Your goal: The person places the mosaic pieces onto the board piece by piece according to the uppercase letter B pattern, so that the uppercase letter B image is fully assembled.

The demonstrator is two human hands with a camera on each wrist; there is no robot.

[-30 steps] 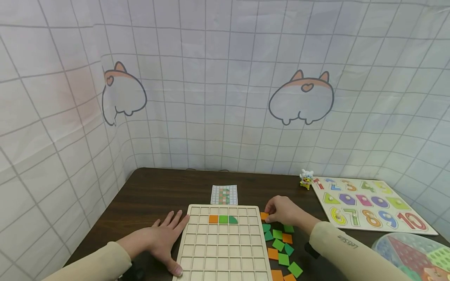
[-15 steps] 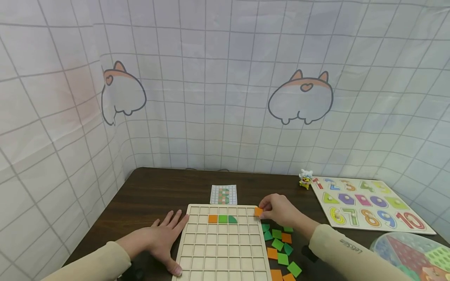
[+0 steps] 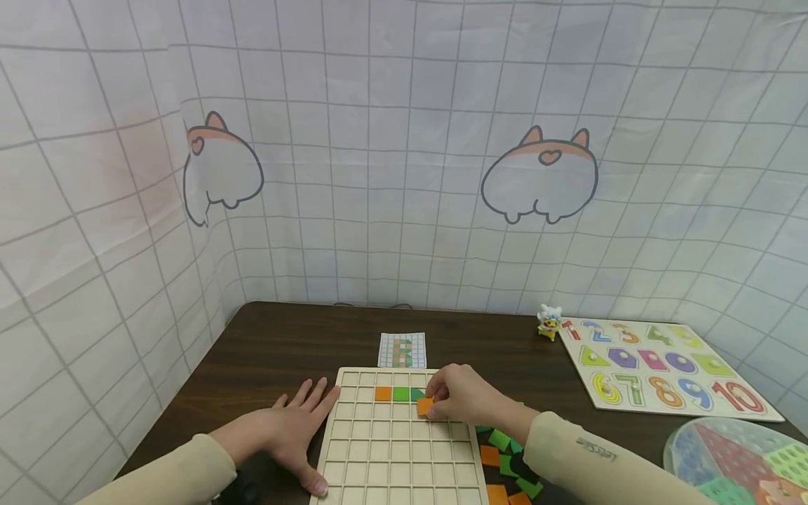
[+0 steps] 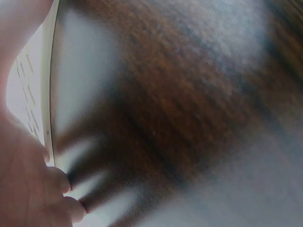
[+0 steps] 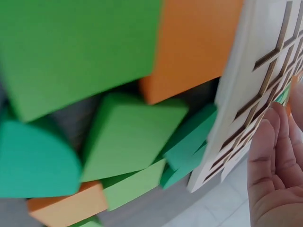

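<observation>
A pale wooden grid board (image 3: 376, 451) lies on the table. My left hand (image 3: 292, 429) is spread flat at its left edge, fingertips by the upper corner and thumb on the lower rim. Between thumb and fingers, my right hand (image 3: 466, 396) pinches an orange square tile (image 3: 425, 407) over the board, just below a teal quarter-round tile (image 3: 416, 394) that it partly covers. That teal piece ends a row with an orange square (image 3: 383, 393) and a green square (image 3: 400, 394) in the grid. The right wrist view shows the pinching fingers (image 5: 262, 151) beside the board.
Loose green (image 5: 132, 137), orange and teal tiles lie along the board's right side, partly under my right forearm. A printed pattern card (image 3: 402, 350) sits behind the board. Farther right are a small figurine (image 3: 549, 322), a number puzzle (image 3: 669, 365) and a round clear container (image 3: 726, 449).
My right hand has picked up the orange square from beside the board and carried it left over the grid, close to the teal piece. My left hand has stayed in place.
</observation>
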